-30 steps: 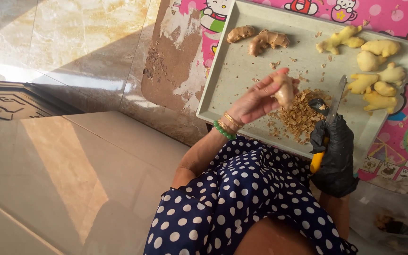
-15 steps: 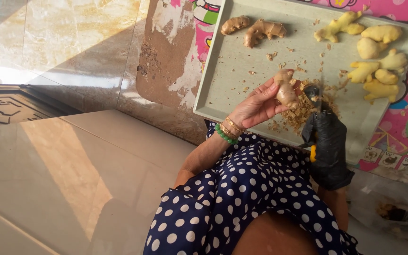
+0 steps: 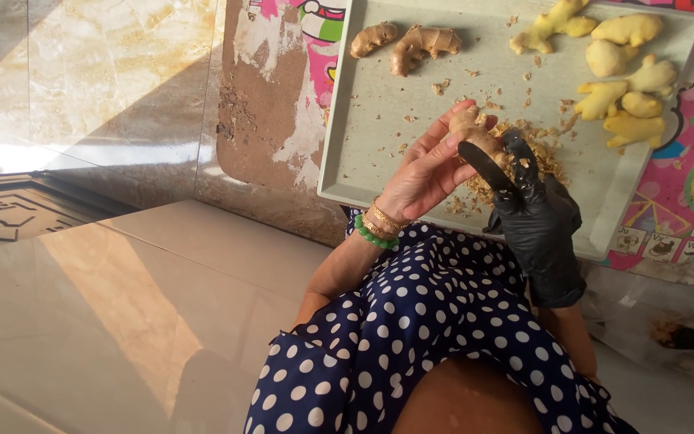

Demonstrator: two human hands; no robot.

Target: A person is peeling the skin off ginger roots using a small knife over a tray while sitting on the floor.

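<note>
Tray (image 3: 363, 173): two unpeeled ginger roots (image 3: 405, 44), about seven peeled pieces (image 3: 624, 76), one heap of peelings (image 3: 536, 157). Left hand (image 3: 423, 173) grips one ginger piece (image 3: 475, 128) above the heap; gloved right hand (image 3: 536, 213) clasps one knife (image 3: 483, 165) against it.

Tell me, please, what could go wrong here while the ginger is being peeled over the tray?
The knife in the gloved right hand scrapes the ginger piece close to the bare left hand, so a slip might nick its fingers. The peelings pile near the tray front edge and may spill off.
</note>
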